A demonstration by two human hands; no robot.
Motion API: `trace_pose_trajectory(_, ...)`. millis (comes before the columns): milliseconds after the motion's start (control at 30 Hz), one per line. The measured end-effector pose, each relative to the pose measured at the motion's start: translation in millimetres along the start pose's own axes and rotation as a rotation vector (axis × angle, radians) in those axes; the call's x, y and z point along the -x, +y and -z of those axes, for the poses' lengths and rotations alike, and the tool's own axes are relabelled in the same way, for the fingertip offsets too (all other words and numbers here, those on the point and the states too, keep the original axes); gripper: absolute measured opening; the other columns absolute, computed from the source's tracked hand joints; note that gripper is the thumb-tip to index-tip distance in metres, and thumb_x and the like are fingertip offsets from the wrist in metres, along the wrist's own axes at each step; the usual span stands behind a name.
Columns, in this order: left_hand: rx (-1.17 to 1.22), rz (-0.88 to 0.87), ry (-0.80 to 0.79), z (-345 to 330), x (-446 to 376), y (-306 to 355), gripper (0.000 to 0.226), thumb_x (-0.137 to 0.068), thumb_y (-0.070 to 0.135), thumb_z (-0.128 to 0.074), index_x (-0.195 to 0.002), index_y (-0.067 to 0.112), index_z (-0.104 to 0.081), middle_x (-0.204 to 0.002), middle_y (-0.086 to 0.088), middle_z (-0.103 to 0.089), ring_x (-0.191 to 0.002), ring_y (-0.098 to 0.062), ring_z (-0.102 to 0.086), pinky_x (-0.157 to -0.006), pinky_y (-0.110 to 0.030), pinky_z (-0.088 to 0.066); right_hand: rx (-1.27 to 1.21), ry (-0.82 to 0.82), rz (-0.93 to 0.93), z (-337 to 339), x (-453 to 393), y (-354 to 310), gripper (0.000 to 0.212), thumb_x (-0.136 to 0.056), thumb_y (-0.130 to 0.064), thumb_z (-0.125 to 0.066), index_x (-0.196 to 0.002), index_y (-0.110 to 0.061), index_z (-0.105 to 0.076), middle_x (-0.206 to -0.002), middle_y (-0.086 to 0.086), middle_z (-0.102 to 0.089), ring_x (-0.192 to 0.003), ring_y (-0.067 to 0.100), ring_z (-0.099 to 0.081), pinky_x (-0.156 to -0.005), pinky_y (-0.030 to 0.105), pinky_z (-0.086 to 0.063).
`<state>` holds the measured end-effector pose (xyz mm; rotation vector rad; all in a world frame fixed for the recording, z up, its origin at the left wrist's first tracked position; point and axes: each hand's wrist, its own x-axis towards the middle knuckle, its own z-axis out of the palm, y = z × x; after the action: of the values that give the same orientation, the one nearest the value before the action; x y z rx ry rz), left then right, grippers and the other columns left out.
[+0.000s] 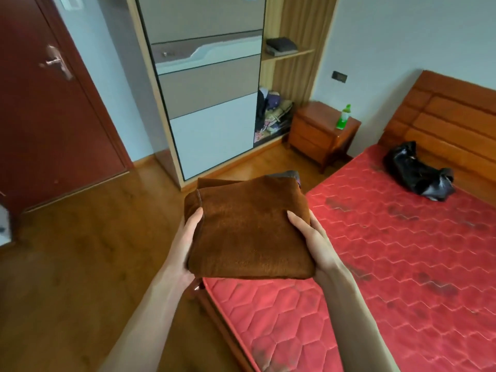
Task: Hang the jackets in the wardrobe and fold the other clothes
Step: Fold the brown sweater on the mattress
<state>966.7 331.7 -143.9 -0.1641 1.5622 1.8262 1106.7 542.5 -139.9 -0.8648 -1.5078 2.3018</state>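
Load: I carry a folded brown fleece garment, thick and soft, raised in the air above the corner of the red mattress and the wood floor. A second, greyish piece peeks out at its far edge; I cannot tell what it is.
Left hand: my left hand clamps the left edge, thumb on top, fingers curled underneath and mostly hidden.
Right hand: my right hand grips the right edge the same way, thumb lying over the top.
Heading: I judge this bundle goes to the open side of the wardrobe, where a shelf already bears dark folded clothes.
Risk, sagging: I hold only the edges, so the middle may droop and the folds slip open if I loosen either side.
Risk, hidden layer: the greyish piece at the back has no thumb over it and could slide off if I tilt forward.
Risk, shelf: the lower compartment holds a messy pile; pushing the bundle in there would crush its shape.
Risk, footing: the bundle blocks my view of the bed corner just below it, so I could knock into it.
Still to do: a black jacket lies crumpled on the mattress near the headboard, not yet hung.
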Motion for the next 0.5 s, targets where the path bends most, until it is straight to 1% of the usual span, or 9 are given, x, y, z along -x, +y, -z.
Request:
trace_pose_trajectory(33, 0.001, 0.003, 0.008, 17.1, -8.4, 8.2, 0.061, -0.091, 0.069, -0.058, -0.144, 0.042, -0.048, -0.124, 0.002, -0.065, -0.111, -0.028, -0.066, -0.069, -0.037, -0.061, 0.002, -0.008, -0.002, -18.5, -8.4, 2.7, 0.037, -0.093, -0.035, -0.076, -0.129, -0.036, -0.067, -0.124, 0.005, -0.075, -0.113, 0.029, -0.073, -0.1, 0.051, -0.057)
trace_pose_trajectory(100, -0.001, 0.015, 0.015, 50.9, -22.7, 26.6, 0.062, -0.09, 0.07, -0.058, -0.145, 0.042, -0.049, -0.127, 0.001, -0.066, -0.112, -0.028, -0.067, -0.067, -0.037, -0.062, 0.005, -0.01, -0.008, -55.5, -24.0, 9.0, 0.037, -0.092, -0.036, -0.076, -0.128, -0.036, -0.068, -0.124, 0.005, -0.075, -0.114, 0.029, -0.072, -0.102, 0.053, -0.055)
trace_pose_trajectory(233, 0.011, 0.0, 0.005, 111.9, -49.2, 67.4, 0.053, -0.092, 0.067, -0.056, -0.138, 0.041, -0.053, -0.124, 0.0, -0.068, -0.109, -0.028, -0.068, -0.061, -0.035, -0.062, -0.005, -0.009, 0.0, -128.1, -53.5, 20.3, 0.033, -0.092, -0.034, -0.076, -0.125, -0.036, -0.069, -0.123, 0.007, -0.075, -0.113, 0.031, -0.073, -0.1, 0.054, -0.056)
trace_pose_trajectory(267, 0.017, -0.007, 0.006, 125.5, -55.2, 77.4, 0.052, -0.092, 0.067, -0.056, -0.137, 0.041, -0.054, -0.124, 0.0, -0.068, -0.109, -0.028, -0.068, -0.062, -0.035, -0.062, -0.007, -0.005, 0.004, -144.8, -59.8, 22.3, 0.033, -0.093, -0.034, -0.076, -0.125, -0.036, -0.069, -0.123, 0.007, -0.075, -0.112, 0.031, -0.073, -0.1, 0.054, -0.057)
trace_pose_trajectory(367, 0.038, -0.012, 0.001, 160.5, -75.5, 103.5, 0.055, -0.089, 0.068, -0.06, -0.137, 0.04, -0.056, -0.126, -0.002, -0.069, -0.112, -0.03, -0.069, -0.074, -0.043, -0.063, -0.015, -0.004, 0.008, -186.5, -78.9, 26.3, 0.035, -0.093, -0.035, -0.076, -0.127, -0.035, -0.068, -0.121, 0.007, -0.076, -0.111, 0.032, -0.073, -0.099, 0.055, -0.057)
trace_pose_trajectory(467, 0.066, -0.01, -0.006, 184.6, -93.3, 125.8, 0.037, -0.09, 0.066, -0.062, -0.118, 0.042, -0.062, -0.122, -0.003, -0.07, -0.11, -0.031, -0.07, -0.081, -0.046, -0.062, -0.029, -0.001, -0.001, -217.4, -97.0, 27.3, 0.04, -0.091, -0.039, -0.078, -0.128, -0.036, -0.067, -0.122, 0.008, -0.076, -0.111, 0.034, -0.073, -0.097, 0.058, -0.058)
trace_pose_trajectory(500, 0.078, -0.009, -0.019, 190.1, -101.1, 131.8, 0.035, -0.091, 0.065, -0.062, -0.116, 0.041, -0.062, -0.121, -0.003, -0.071, -0.11, -0.031, -0.07, -0.084, -0.048, -0.062, -0.036, 0.003, 0.001, -225.7, -104.2, 27.5, 0.041, -0.09, -0.039, -0.079, -0.129, -0.036, -0.067, -0.122, 0.008, -0.076, -0.11, 0.034, -0.074, -0.096, 0.058, -0.058)
